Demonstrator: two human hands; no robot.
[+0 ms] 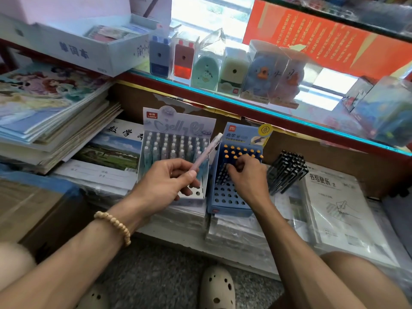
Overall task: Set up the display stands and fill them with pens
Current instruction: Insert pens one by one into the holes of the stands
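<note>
1. The pale display stand (176,150) is nearly full of pens; only its front holes show bare. Finish these next.
2. The blue display stand (234,190), just beside it, holds pens in its back rows only. Work row by row toward the front.
3. The right hand (245,175) rests curled on those pens; I cannot tell whether it grips one. Seat each upright.
4. The left hand (169,181) pinches a pink pen (206,152), tilted; bring it vertical before lowering.

Your low shelf (191,239) carries plastic-wrapped white paper packs (341,210); on them stand a pale grey cardboard pen stand (178,128), a blue cardboard pen stand (231,197), beside black pens (287,172).
</note>
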